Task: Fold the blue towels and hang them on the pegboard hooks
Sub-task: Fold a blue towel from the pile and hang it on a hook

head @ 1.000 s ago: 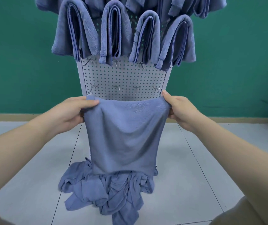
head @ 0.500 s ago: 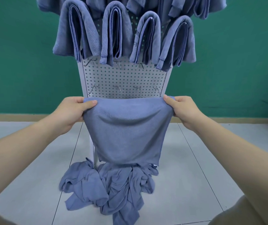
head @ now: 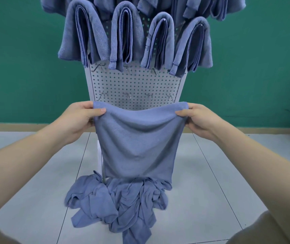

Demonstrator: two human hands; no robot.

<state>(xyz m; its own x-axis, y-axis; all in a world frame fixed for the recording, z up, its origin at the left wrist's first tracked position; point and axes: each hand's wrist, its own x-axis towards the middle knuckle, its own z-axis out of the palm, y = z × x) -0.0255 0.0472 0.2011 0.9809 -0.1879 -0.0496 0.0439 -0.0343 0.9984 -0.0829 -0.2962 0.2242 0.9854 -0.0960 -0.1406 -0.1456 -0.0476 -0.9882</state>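
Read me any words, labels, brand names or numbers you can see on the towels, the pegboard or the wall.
None: no readable text shows anywhere in this view.
Held towel, gripped by the left hand and right hand: plain blue, no tag visible.
Pegboard: only holes and bare hooks.
Hung towels, towel pile, green wall: no print.

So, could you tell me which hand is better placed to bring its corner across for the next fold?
Either: left hand and right hand pinch the blue terry towel's top corners level, mirrored.
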